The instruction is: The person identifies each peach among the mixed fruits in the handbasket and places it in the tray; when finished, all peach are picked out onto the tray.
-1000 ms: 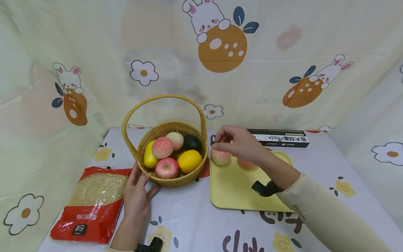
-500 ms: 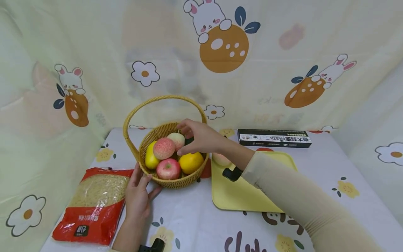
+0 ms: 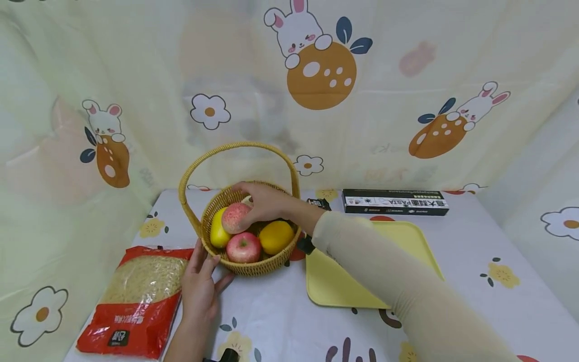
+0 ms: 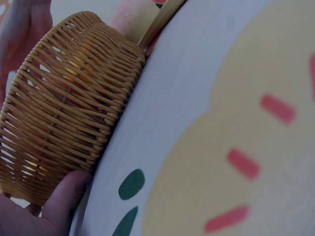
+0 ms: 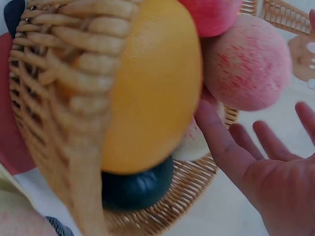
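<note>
The wicker basket (image 3: 255, 269) holds a pink peach (image 3: 235, 217), a red apple (image 3: 244, 247), a yellow fruit (image 3: 219, 229) and an orange-yellow one (image 3: 276, 237). A dark green fruit (image 5: 140, 189) shows in the right wrist view. My left hand (image 3: 199, 289) grips the basket's near left side, its thumb against the wicker in the left wrist view. Over the basket, my right hand (image 3: 267, 201) is at the pink peach, with thumb beside it and fingers spread in the right wrist view; contact is unclear.
Left of the basket lies a red bag of pasta (image 3: 135, 301). A yellow tray (image 3: 334, 281) is on the right, partly under my right forearm, with a black pasta box (image 3: 395, 202) behind it and a small black packet (image 3: 319, 203) near its back left corner.
My right hand has moved left from above the tray into the basket, reaching the pink peach. The left hand keeps its place on the basket.
</note>
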